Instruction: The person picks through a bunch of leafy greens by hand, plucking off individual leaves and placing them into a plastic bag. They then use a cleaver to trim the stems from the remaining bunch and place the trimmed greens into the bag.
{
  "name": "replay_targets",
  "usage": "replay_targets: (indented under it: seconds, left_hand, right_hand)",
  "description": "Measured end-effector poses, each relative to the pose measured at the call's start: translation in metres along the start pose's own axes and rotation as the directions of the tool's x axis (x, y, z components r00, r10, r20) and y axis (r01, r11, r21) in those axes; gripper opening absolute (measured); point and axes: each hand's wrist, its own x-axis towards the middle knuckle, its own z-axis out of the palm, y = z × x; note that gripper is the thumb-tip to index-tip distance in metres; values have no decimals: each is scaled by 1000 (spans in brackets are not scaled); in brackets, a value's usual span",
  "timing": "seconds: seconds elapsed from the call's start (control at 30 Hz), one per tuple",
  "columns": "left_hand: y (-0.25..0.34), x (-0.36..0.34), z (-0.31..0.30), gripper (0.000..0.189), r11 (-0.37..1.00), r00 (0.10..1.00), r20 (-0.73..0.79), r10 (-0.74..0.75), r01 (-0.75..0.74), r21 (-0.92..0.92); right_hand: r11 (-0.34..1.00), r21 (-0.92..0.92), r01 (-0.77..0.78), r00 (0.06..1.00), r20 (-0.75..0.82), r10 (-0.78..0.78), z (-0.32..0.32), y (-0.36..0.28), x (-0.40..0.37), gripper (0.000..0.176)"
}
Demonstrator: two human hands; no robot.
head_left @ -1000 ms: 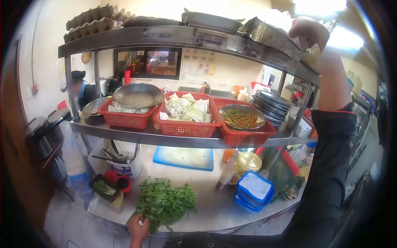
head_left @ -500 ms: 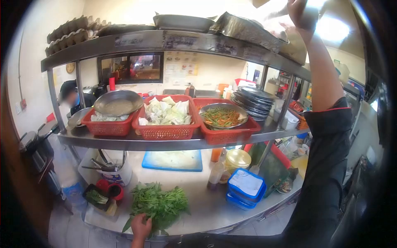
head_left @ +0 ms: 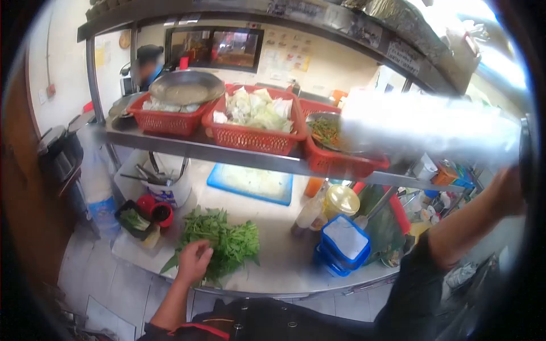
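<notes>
A loose pile of leafy greens (head_left: 236, 241) lies on the steel worktop. My left hand (head_left: 194, 261) rests at its left side, fingers loosely bent with the thumb apart, and does not appear to grip the leaves. At the far right my right hand (head_left: 509, 190) is partly cut off by the dark view edge. It seems closed on a long, whitish, shiny thing (head_left: 432, 122) that stretches leftward in front of the shelf. Motion blur and glare hide what kind of thing this is. Behind the greens sits a blue-rimmed cutting board (head_left: 250, 183).
Red baskets with cut cabbage (head_left: 259, 111) and sliced vegetables (head_left: 325, 132) stand on the shelf (head_left: 227, 149) above the worktop. Blue-lidded containers (head_left: 346, 241), a bottle (head_left: 307, 216) and a utensil bucket (head_left: 185, 187) flank the greens. A co-worker (head_left: 149, 65) is behind the shelf.
My right hand has come down from above the top shelf to the right side, with the whitish thing now across the view. My left hand remains at the greens. The view has tilted downward.
</notes>
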Motion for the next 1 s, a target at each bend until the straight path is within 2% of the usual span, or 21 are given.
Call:
replay_targets:
  seconds: [0.03, 0.1, 0.17, 0.2, 0.27, 0.33, 0.37, 0.4, 0.43, 0.47, 0.5, 0.53, 0.57, 0.6, 0.63, 0.67, 0.7, 0.77, 0.83, 0.9, 1.0]
  left_hand:
    - [15, 8, -2, 27, 1000, 999, 52, 5, -4, -28]
    - [41, 18, 6, 32, 952, 989, 149, 22, 24, -304]
    - [63, 24, 14, 46, 794, 886, 449, 116, 189, -578]
    - [69, 22, 24, 46, 795, 887, 449, 105, 197, -574]
    - [79, 19, 47, 60, 616, 608, 662, 439, 332, -714]
    - [95, 12, 63, 75, 712, 513, 703, 493, 226, -665]
    - [107, 7, 61, 68, 595, 384, 805, 452, 543, -593]
    - [108, 4, 65, 68, 595, 392, 805, 445, 543, -593]
    - [106, 0, 70, 64, 661, 360, 878, 316, 580, -476]
    - [105, -3, 74, 61, 707, 329, 927, 180, 611, -354]
    - [107, -8, 79, 48, 657, 421, 904, 71, 662, -360]
    - [102, -10, 86, 48, 655, 446, 892, 68, 655, -377]
    - [93, -9, 95, 42, 802, 592, 805, -15, 488, -344]
    - [91, -10, 101, 36, 912, 725, 686, -67, 323, -252]
    - [92, -11, 105, 36, 908, 733, 676, -79, 333, -255]
    - [99, -9, 108, 33, 958, 816, 571, -91, 228, -172]
    - [103, -8, 111, 30, 989, 882, 463, -85, 131, -68]
    - [106, -10, 119, 28, 994, 913, 405, -54, 86, -61]
    - [105, -8, 123, 27, 999, 941, 339, 2, 16, -50]
    - [98, -9, 130, 23, 982, 968, 178, 177, -161, -98]
    - [99, -7, 133, 20, 976, 971, 130, 200, -185, -116]
  right_hand:
    - [982, 160, -96, 995, 31, 92, 5, -20, -30, 17]
    - [866, 412, -282, 959, 96, 266, 24, -54, -87, 17]
    - [703, 511, -494, 866, 214, 453, 62, -92, -141, 9]
    - [618, 520, -590, 805, 310, 507, 73, -104, -169, 11]
    - [339, 490, -803, 568, 457, 685, 87, -141, -212, 9]
    - [106, 525, -844, 402, 491, 773, 103, -170, -254, 13]
    - [-6, 515, -857, 279, 475, 834, 111, -184, -274, 16]
    - [-117, 507, -854, 152, 458, 876, 115, -196, -293, 19]
    - [-123, 509, -852, 153, 466, 871, 115, -205, -308, 19]
    - [-79, 309, -948, 69, 443, 894, 113, -215, -322, 22]
    - [-38, 95, -995, 3, 403, 915, 112, -225, -338, 25]
    - [-265, 198, -944, -137, 495, 858, 110, -240, -364, 27]
    - [-487, 261, -833, -256, 598, 759, 105, -254, -385, 30]
    - [-490, 256, -833, -250, 617, 746, 101, -265, -384, 30]
    - [-764, 289, -577, -327, 776, 540, 96, -279, -382, 31]
    - [-942, 228, -244, -315, 900, 300, 92, -289, -380, 32]
    - [-947, 214, -238, -322, 903, 285, 90, -292, -380, 32]
    - [-771, -55, -635, -436, 849, 298, 91, -296, -380, 28]
    - [-827, 71, -557, -380, 864, 331, 95, -297, -388, 27]
    - [-870, 177, -460, -307, 888, 343, 95, -287, -395, 25]
    - [-894, 283, -347, -334, 854, 399, 97, -284, -382, 28]
